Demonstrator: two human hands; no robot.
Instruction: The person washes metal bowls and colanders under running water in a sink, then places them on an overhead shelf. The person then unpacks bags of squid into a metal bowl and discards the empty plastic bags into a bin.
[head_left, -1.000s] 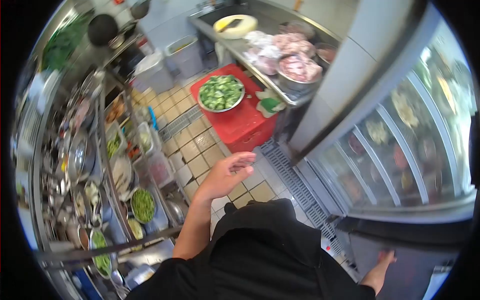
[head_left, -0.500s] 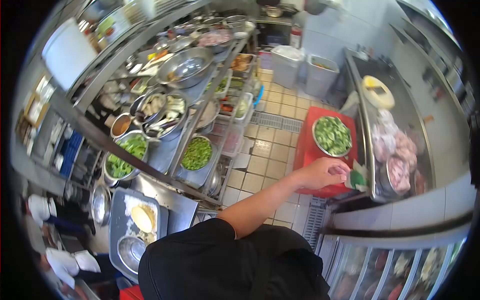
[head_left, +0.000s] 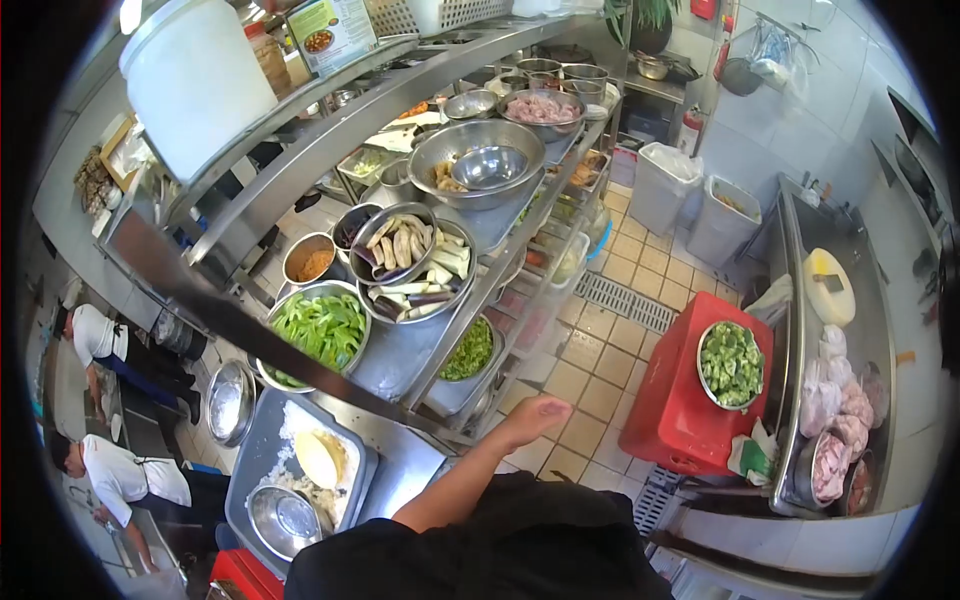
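Observation:
My left hand (head_left: 538,418) is held out over the tiled floor, beside the lower corner of the steel shelving, touching nothing. Its fingers look loosely bent, with nothing visible in them. My right hand is out of the picture. Close by on the left, a bowl of finely chopped greens (head_left: 468,352) sits on the lower shelf. To the right stands a red box (head_left: 660,400), and a steel bowl of cut green vegetables (head_left: 731,365) rests on top. A green and white packet or cloth (head_left: 755,455) lies at the box's near corner.
On the steel shelving are bowls of sliced eggplant (head_left: 402,247) and green peppers or leaves (head_left: 318,335). A grey tub (head_left: 362,475) stands lower left. Along the right wall, a steel sink counter (head_left: 790,400) carries bagged meat. Two people in white work at far left. Grey bins (head_left: 665,185) stand behind.
My left hand has drawn back leftward and down, away from the red box and the green and white packet. The view has shifted, so the shelving and its bowls appear larger.

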